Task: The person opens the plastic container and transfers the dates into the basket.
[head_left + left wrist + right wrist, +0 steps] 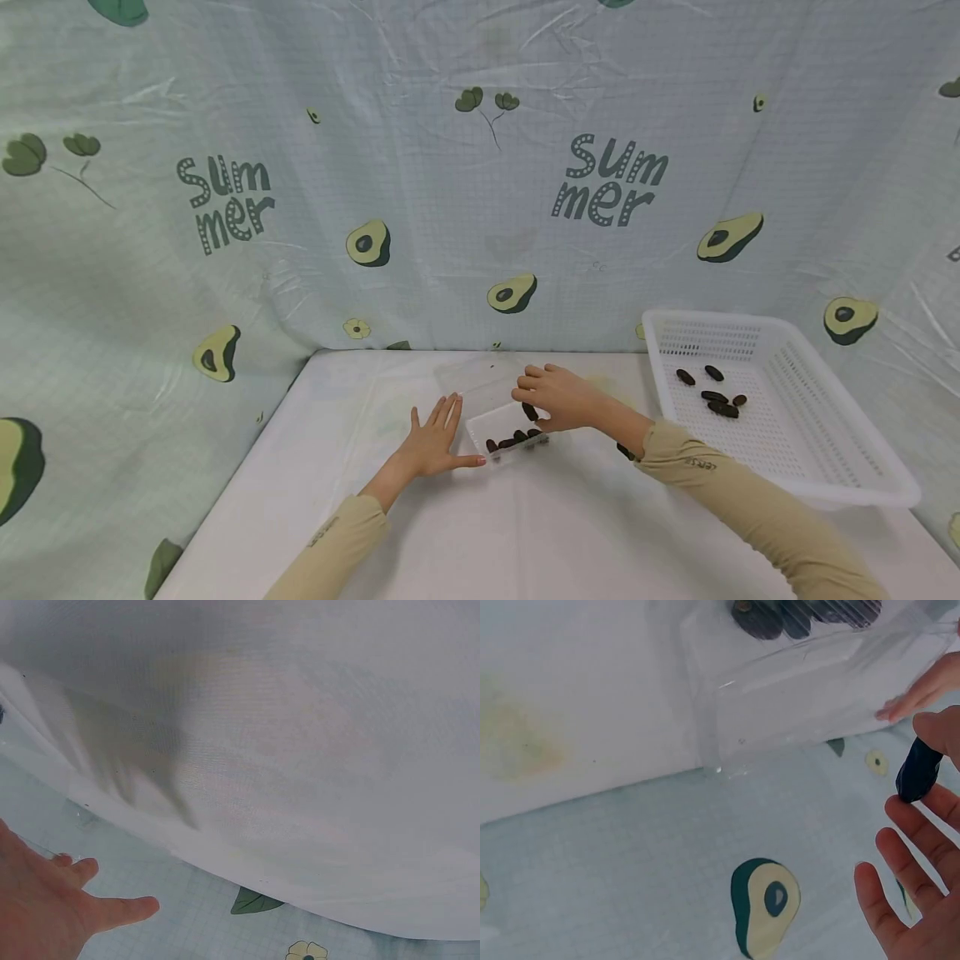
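While right hand (pixel 558 396) pinches dark pebble (pixel 918 770) | left hand (pixel 435 442) flat on white table (pixel 480 533) | avocado-print backdrop (pixel 480 167)

A white table (pixel 525 517) carries a clear plastic box (pixel 506 429) mid-table; a white slotted basket (pixel 780 408) sits at its right; 1 dark piece (pixel 624 451) lies between them.

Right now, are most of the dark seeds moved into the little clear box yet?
About half, it seems. A few dark seeds already lie in the clear box. The right hand pinches one more seed just above the box, while the left hand rests flat beside it, fingers touching its edge. About six seeds wait in the white basket, and one lies on the table by the right sleeve.
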